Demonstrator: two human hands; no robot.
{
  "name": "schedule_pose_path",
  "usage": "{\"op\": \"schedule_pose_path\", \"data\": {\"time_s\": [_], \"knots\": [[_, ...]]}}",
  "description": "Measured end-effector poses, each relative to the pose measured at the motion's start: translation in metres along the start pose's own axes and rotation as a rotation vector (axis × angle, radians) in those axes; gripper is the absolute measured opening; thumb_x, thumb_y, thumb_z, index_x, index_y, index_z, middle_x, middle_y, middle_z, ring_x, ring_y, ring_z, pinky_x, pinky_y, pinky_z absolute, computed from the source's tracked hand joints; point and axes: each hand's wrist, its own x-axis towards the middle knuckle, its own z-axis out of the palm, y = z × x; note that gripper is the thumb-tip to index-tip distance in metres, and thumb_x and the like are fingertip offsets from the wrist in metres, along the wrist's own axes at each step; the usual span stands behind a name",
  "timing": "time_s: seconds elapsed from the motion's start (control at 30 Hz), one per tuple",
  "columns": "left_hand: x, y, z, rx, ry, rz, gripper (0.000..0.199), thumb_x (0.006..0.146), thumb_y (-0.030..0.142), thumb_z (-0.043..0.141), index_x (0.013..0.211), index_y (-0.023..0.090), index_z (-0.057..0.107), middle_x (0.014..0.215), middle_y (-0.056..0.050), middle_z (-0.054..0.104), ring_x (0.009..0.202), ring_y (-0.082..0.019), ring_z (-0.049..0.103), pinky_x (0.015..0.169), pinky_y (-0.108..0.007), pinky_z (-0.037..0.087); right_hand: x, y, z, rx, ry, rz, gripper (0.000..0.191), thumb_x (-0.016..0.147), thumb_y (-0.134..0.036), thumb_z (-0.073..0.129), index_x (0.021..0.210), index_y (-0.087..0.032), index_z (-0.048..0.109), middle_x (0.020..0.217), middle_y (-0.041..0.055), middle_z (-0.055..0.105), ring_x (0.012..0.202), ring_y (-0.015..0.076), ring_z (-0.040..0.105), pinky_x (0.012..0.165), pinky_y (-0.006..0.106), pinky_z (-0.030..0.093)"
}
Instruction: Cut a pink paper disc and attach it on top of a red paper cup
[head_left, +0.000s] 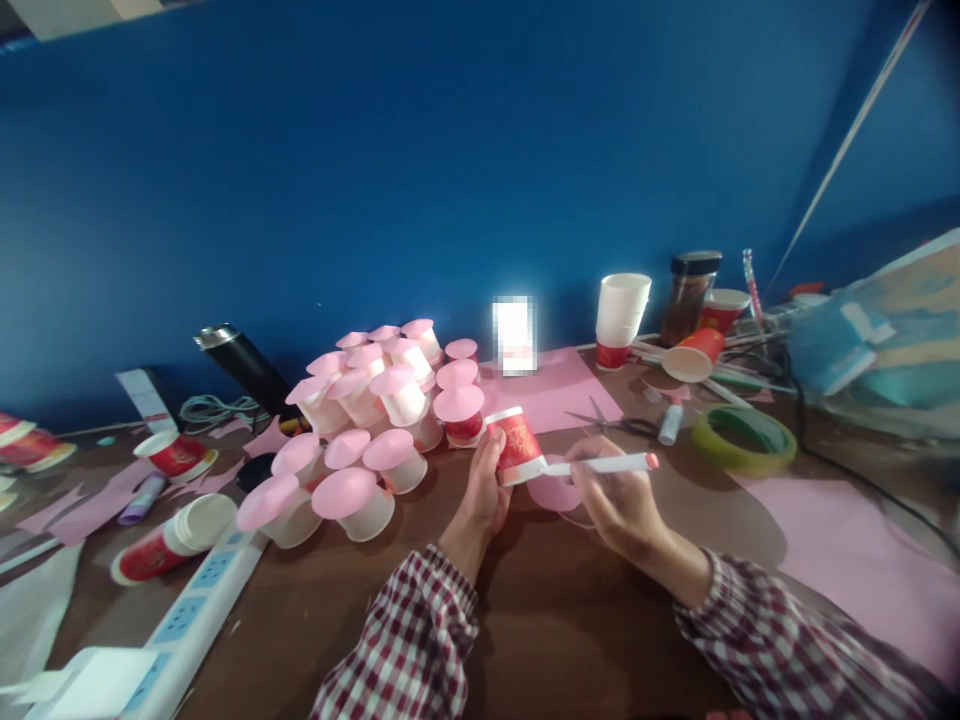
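Note:
My left hand (pixel 486 487) is closed around a red and white paper cup (pixel 517 446), held tilted above the table. A white marker with a red end (pixel 611 465) is gripped in my right hand (pixel 619 505), its left end meeting the cup's lower right edge. I cannot tell whether it touches the cup. Under and between the hands lies a pink paper disc (pixel 553 490), partly hidden. To the left stand several paper cups topped with pink paper discs (pixel 345 492). Scissors (pixel 611 422) rest on the table behind my right hand, beside a small white tube (pixel 671 420).
Pink paper sheets (pixel 581 385) lie at the back and right (pixel 840 540). A stack of cups (pixel 624 310), a dark-lidded jar (pixel 688 295) and a tape roll (pixel 744 440) stand right. On the left are a power strip (pixel 202 600), fallen cups (pixel 176 540) and a black flask (pixel 244 365).

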Motion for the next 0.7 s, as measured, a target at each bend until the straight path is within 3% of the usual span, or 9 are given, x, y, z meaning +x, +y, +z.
{"op": "schedule_pose_path", "data": {"time_s": [0.3, 0.53, 0.7], "knots": [[-0.002, -0.001, 0.002, 0.027, -0.004, 0.002, 0.030, 0.078, 0.040, 0.071, 0.095, 0.017, 0.062, 0.085, 0.000, 0.065, 0.079, -0.013, 0.060, 0.078, -0.026, 0.046, -0.004, 0.000, 0.002, -0.035, -0.016, -0.036, 0.009, 0.090, -0.023, 0.050, 0.086, -0.019, 0.057, 0.068, -0.0006, 0.059, 0.053, 0.0105, 0.051, 0.049, 0.022, 0.041], [0.001, 0.000, 0.000, 0.016, 0.011, -0.008, 0.027, 0.078, 0.041, 0.070, 0.088, 0.017, 0.061, 0.080, 0.001, 0.063, 0.074, -0.013, 0.059, 0.075, -0.026, 0.046, -0.009, 0.008, 0.005, 0.082, -0.058, 0.061, 0.012, 0.090, -0.027, 0.050, 0.095, -0.019, 0.057, 0.072, 0.0013, 0.058, 0.056, 0.0126, 0.052, 0.049, 0.024, 0.043], [0.001, -0.001, 0.001, 0.029, 0.015, -0.006, 0.029, 0.077, 0.041, 0.070, 0.092, 0.017, 0.061, 0.085, 0.000, 0.064, 0.078, -0.014, 0.059, 0.077, -0.027, 0.047, -0.006, 0.006, 0.002, 0.022, -0.007, 0.043, 0.008, 0.090, -0.026, 0.051, 0.089, -0.020, 0.057, 0.073, 0.0011, 0.058, 0.060, 0.0129, 0.054, 0.053, 0.024, 0.044]]}}
